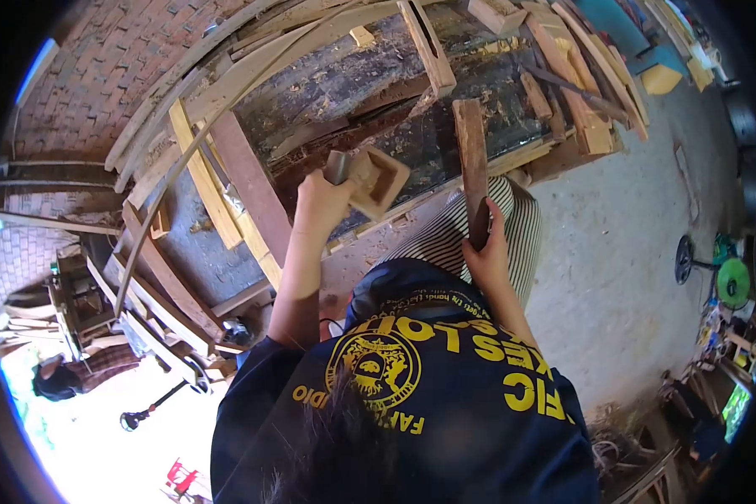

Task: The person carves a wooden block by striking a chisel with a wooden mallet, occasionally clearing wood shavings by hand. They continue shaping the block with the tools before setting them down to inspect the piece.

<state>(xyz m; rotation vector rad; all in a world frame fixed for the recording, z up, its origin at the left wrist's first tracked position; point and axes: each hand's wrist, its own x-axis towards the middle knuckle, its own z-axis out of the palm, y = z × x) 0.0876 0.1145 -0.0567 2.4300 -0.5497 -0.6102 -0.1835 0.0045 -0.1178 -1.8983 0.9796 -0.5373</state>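
Note:
My left hand (323, 202) is closed over the bench's near side. From the fist sticks up a short grey, metal-looking piece (338, 167). Against its fingers sits a small wooden block with a squared hollow (380, 182); whether the two pieces are joined I cannot tell. My right hand (489, 252) grips the lower end of a long, narrow wooden board (472, 168), held upright above my striped trousers (521, 227). The board's far end reaches over the edge of the dark workbench (311, 92).
Shavings and a small wood offcut (362, 36) lie on the bench. A slotted timber (427, 50) rests across it. More beams (575, 84) line its right end, and planks (206, 181) lean at the left. A green fan (732, 282) stands far right. Another person (88, 372) is at lower left.

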